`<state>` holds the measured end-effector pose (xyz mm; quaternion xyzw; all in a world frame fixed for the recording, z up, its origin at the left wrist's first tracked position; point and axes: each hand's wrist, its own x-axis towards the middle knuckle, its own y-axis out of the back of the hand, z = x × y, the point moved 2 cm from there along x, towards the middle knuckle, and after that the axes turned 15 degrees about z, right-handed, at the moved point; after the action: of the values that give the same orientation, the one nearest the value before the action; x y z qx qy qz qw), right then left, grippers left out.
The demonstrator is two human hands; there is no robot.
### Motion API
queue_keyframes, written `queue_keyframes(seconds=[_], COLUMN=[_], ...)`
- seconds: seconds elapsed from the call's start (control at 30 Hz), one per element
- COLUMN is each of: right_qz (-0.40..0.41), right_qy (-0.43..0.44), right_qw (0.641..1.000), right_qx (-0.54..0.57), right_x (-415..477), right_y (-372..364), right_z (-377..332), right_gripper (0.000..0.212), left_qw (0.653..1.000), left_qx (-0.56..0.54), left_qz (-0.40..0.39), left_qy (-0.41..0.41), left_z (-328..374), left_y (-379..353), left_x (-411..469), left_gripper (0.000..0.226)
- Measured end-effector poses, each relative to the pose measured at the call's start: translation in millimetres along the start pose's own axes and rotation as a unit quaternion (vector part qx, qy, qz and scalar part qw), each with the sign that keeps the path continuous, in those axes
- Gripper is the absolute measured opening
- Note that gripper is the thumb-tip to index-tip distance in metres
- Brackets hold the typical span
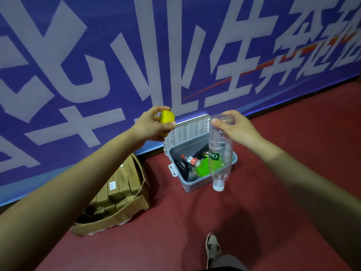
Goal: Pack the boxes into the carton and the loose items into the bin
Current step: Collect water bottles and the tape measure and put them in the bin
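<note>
My left hand [151,126] grips a small yellow object [166,122] above and left of the grey bin [192,187]. My right hand [237,128] holds a clear plastic bottle [219,153] by its base, upside down, with its white cap hanging over the bin's front edge. The bin's white lid [187,130] stands open against the wall. Inside lie a small red-labelled bottle [192,160], a green item [203,168] and dark objects. To the left, a torn brown carton [117,218] holds several brown boxes [119,187] in rows.
A blue banner wall [97,65] with large white characters runs behind the bin and carton. The floor is red carpet [175,241]. My shoe [212,246] shows at the bottom, below the bin.
</note>
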<state>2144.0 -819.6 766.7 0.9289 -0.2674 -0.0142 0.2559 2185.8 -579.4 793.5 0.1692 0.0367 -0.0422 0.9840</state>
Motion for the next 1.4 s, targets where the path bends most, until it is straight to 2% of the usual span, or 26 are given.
queue_keyframes(seconds=[0.17, 0.33, 0.53, 0.67, 0.93, 1.13, 1.27, 1.4], right_qz=[0.004, 0.003, -0.036, -0.026, -0.037, 0.0, -0.001, 0.034], right_qy=[-0.028, -0.048, -0.065, -0.088, -0.139, -0.193, -0.247, -0.295], right_qw=[1.0, 0.999, 0.997, 0.996, 0.989, 0.981, 0.967, 0.952], right_qx=[0.0, 0.001, 0.008, 0.012, -0.016, -0.036, -0.058, -0.07], right_x=[71.1, 144.0, 208.9, 238.2, 297.7, 350.2, 383.1, 413.1], right_y=[3.9, 15.5, 17.7, 8.8, -29.7, -70.4, -104.7, -143.3], right_z=[47.0, 81.0, 123.7, 155.0, 214.6, 242.6, 270.8, 300.9], right_gripper=[0.042, 0.047, 0.028, 0.02, 0.031, 0.018, 0.025, 0.042], left_qw=[1.0, 0.998, 0.992, 0.987, 0.967, 0.948, 0.921, 0.902], left_qx=[0.014, 0.02, 0.004, 0.034, 0.076, 0.148, 0.21, 0.26], left_qz=[-0.009, -0.004, 0.011, 0.025, 0.005, -0.014, -0.03, -0.038], left_qy=[0.024, 0.062, 0.128, 0.157, 0.243, 0.282, 0.328, 0.343], left_z=[-1.8, 1.0, -20.9, -45.0, -107.9, -154.0, -184.5, -216.9], left_y=[-48.0, -97.8, -150.5, -172.0, -202.3, -223.8, -236.3, -248.8], left_x=[64.8, 126.5, 178.2, 196.9, 252.2, 312.4, 343.0, 366.7], left_gripper=[0.044, 0.04, 0.038, 0.041, 0.04, 0.047, 0.052, 0.058])
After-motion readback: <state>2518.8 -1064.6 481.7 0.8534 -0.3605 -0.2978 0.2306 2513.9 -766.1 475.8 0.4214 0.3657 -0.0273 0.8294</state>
